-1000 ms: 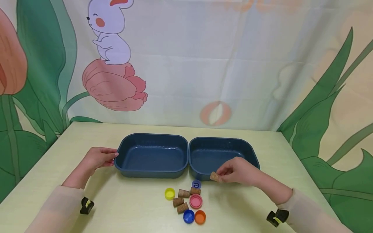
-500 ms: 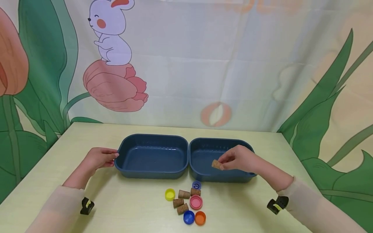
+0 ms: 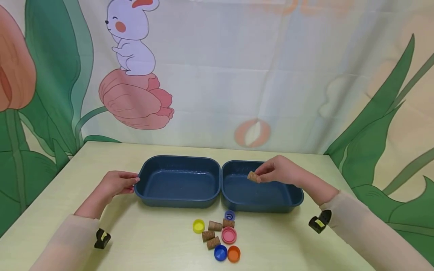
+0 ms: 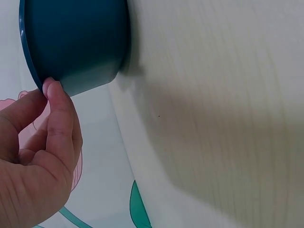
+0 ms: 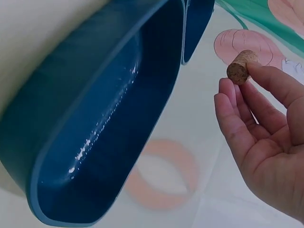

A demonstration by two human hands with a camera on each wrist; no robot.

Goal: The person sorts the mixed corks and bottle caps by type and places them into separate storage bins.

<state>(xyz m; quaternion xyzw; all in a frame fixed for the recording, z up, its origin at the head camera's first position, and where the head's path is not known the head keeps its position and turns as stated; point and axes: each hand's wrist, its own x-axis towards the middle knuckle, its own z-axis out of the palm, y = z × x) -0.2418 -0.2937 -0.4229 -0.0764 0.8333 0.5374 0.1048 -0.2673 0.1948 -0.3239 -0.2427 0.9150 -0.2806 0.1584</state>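
My left hand pinches the rim of the left blue tray at its left end; the left wrist view shows the thumb and fingers on that rim. Between the thumb and fingertips of my right hand is a cork, held above the right blue tray. In the right wrist view the cork is well apart from the tray wall. Several more corks lie on the table in front of the trays, among bottle caps: yellow, pink, dark blue, orange and purple-blue.
The two trays stand side by side with their short ends touching, on a pale wooden table. Behind it hangs a printed cloth with a rabbit and flowers. Each wrist wears a small black device.
My right hand has carried the cork from the right tray's front edge up and away, over the inside of the tray. The left hand has stayed on the left tray's rim.
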